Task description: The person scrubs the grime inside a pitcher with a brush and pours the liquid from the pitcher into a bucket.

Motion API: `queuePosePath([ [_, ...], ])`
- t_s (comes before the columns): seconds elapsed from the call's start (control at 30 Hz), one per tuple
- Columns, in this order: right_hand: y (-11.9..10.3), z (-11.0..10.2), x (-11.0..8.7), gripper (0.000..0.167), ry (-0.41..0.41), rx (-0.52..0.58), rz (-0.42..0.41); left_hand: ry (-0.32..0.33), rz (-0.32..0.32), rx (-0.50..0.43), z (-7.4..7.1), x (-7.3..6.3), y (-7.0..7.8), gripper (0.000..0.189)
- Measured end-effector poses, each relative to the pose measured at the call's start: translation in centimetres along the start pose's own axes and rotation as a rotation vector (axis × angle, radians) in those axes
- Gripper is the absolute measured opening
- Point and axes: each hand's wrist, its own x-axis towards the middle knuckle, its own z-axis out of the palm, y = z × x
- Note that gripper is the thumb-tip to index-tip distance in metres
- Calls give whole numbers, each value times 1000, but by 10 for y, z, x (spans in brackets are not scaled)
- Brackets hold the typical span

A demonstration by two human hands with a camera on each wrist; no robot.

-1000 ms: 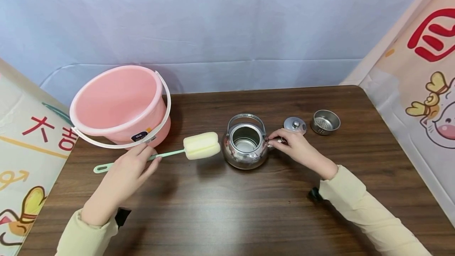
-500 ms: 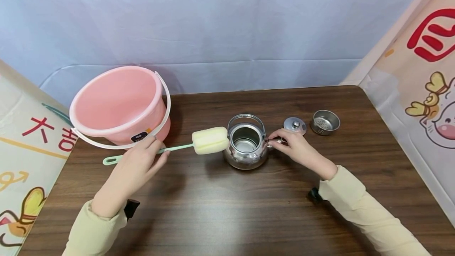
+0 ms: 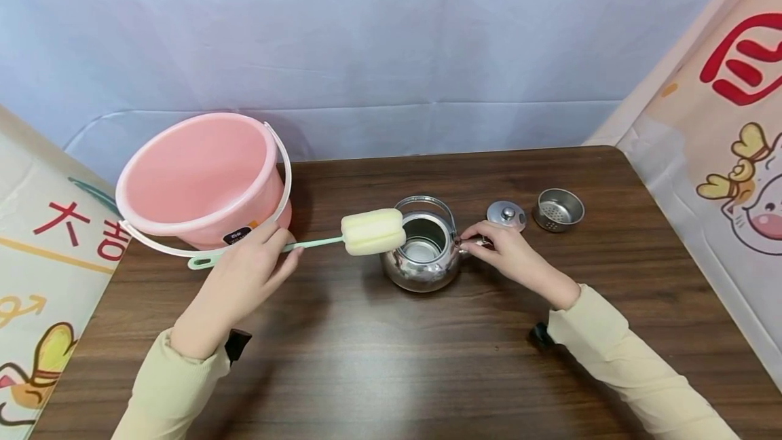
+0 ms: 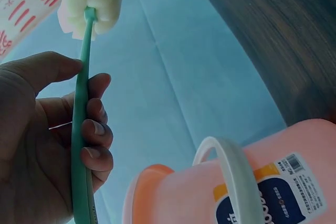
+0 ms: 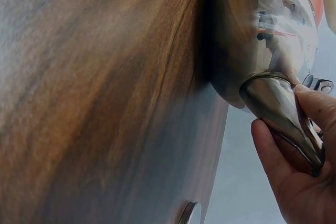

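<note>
My left hand (image 3: 244, 280) grips the green handle of a sponge bottle brush (image 3: 373, 231), fingers curled round it in the left wrist view. The pale yellow sponge head is held level in the air and overlaps the left rim of a shiny steel teapot (image 3: 420, 273) in the head view. Lidless, the teapot stands upright on the table with its hoop handle raised. Thumb and fingers of my right hand (image 3: 510, 253) pinch its spout (image 5: 275, 103), seen closely in the right wrist view. Behind that hand lie the teapot's lid (image 3: 506, 214) and a perforated steel strainer (image 3: 559, 209).
A large pink bucket (image 3: 263, 199) stands at the back left of the wooden table (image 3: 379, 358), its white handle (image 4: 231, 177) hanging close to my left hand. A pale blue cloth (image 3: 366, 53) hangs behind the table, with printed sheets at both sides.
My left hand has moved right and slightly away from me, carrying the sponge brush from left of the teapot to overlap its rim. My right hand and the teapot stay put.
</note>
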Motion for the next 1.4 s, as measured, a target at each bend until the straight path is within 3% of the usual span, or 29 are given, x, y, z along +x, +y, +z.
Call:
queuePosePath([
  [0.63,-1,0,1,13,-19,-5,13,22,63,16,-1,24,6,14],
  [1.07,-2,-1,1,12,-1,-15,-1,114,196,67,-1,41,9,12],
  [1.4,-2,0,1,13,-10,-7,11,115,258,110,4,51,13,14],
])
